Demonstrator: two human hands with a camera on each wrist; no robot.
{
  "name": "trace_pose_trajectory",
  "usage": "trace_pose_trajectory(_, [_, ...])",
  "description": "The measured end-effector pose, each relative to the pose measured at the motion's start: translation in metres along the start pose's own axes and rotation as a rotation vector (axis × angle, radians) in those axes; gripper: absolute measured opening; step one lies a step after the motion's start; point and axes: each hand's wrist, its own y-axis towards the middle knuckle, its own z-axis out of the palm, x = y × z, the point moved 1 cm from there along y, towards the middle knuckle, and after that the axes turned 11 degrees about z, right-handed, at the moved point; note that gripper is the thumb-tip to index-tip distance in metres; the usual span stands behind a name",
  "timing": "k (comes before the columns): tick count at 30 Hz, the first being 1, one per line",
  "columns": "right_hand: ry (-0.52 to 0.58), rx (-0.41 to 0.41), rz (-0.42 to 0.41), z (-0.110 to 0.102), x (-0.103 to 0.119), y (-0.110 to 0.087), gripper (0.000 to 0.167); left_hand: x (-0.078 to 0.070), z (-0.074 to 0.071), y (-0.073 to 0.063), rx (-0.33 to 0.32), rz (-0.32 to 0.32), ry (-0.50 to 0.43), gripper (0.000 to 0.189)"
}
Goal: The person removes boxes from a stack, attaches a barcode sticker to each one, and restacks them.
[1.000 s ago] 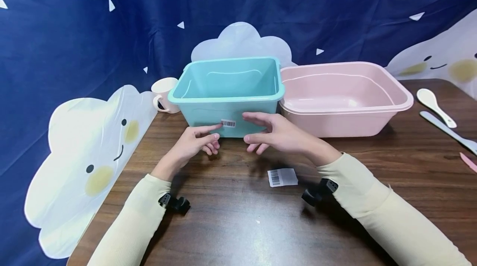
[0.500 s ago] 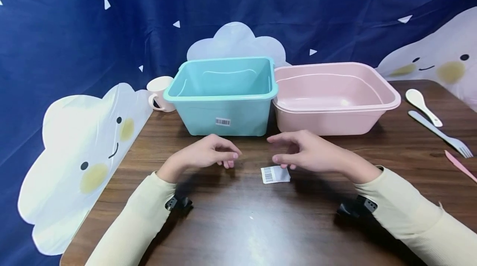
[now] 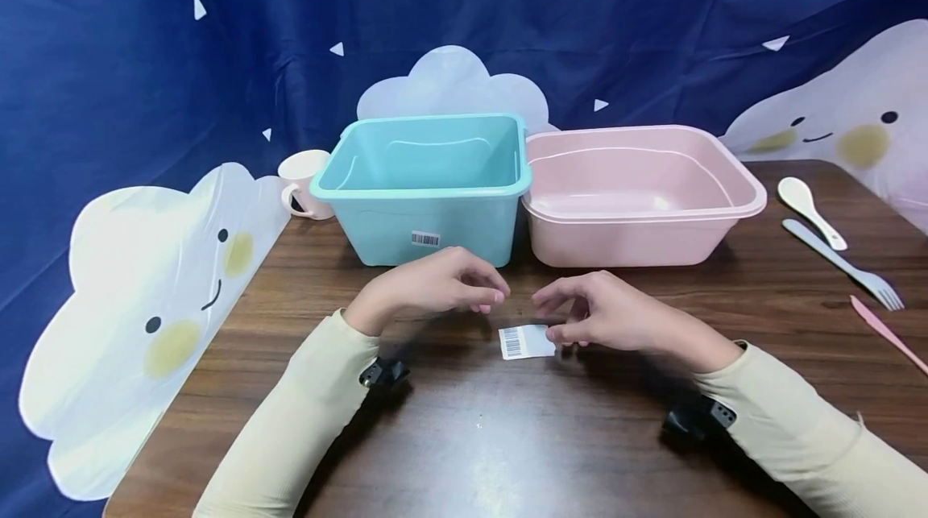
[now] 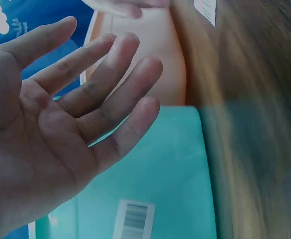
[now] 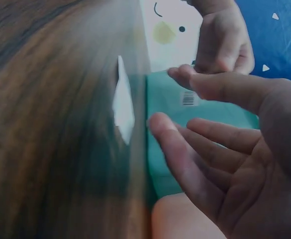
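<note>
A small white barcode label sheet [image 3: 528, 341] lies on the wooden table. My right hand [image 3: 612, 312] is at its right end, thumb tip overlapping the sheet's corner in the head view, fingers relaxed with a gap between thumb and index. To the upper left of the sheet hovers my left hand [image 3: 438, 283], loosely bent and holding nothing; its empty palm shows in the left wrist view. Behind the hands stands a teal bin [image 3: 435, 212] with a barcode sticker [image 3: 425, 238] on its front. The right wrist view shows the sheet [image 5: 123, 107] edge-on, apart from the fingers.
Right of the teal bin is a pink basin [image 3: 631, 240], their rims close together. A pale pink mug [image 3: 304, 180] stands at the left. A white spoon [image 3: 810, 212], a pale blue fork [image 3: 841, 260] and a pink utensil [image 3: 888, 333] lie at the right.
Both hands have come away from the teal bin's front toward the label sheet. The left moved right; the right came down and back to the sheet's right end. The head view shifted slightly.
</note>
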Motion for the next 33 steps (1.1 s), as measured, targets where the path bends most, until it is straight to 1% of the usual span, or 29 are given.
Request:
trace_pose_trajectory(5, [-0.005,-0.01,0.018,0.006,-0.006,0.006,0.046,0.002,0.005,0.004,0.063,0.02,0.01,0.027])
trace_pose_trajectory(10, [-0.044,-0.033,0.03,0.009,-0.008,0.01,0.044,0.004,0.008,0.006,0.106,0.0,-0.024,0.025])
trace_pose_trajectory(14, [-0.041,-0.048,0.04,0.01,-0.009,0.012,0.043,0.004,0.009,0.008,0.162,0.01,-0.034,0.025])
trace_pose_trajectory(17, [-0.001,-0.035,0.048,0.01,-0.01,0.013,0.044,0.005,0.01,0.009,0.185,0.012,-0.03,0.026])
trace_pose_trajectory(23, [0.119,0.045,0.063,0.014,-0.018,0.016,0.044,0.009,0.014,0.007,0.203,-0.012,-0.07,0.027])
trace_pose_trajectory(26, [0.165,0.07,0.068,0.015,-0.023,0.017,0.044,0.011,0.015,0.007,0.211,-0.015,-0.07,0.028])
trace_pose_trajectory(29, [0.189,0.075,0.064,0.014,-0.026,0.017,0.046,0.012,0.016,0.008,0.226,-0.014,-0.065,0.032])
trace_pose_trajectory(33, [0.196,0.078,0.065,0.012,-0.028,0.016,0.047,0.012,0.017,0.008,0.255,-0.014,-0.06,0.037])
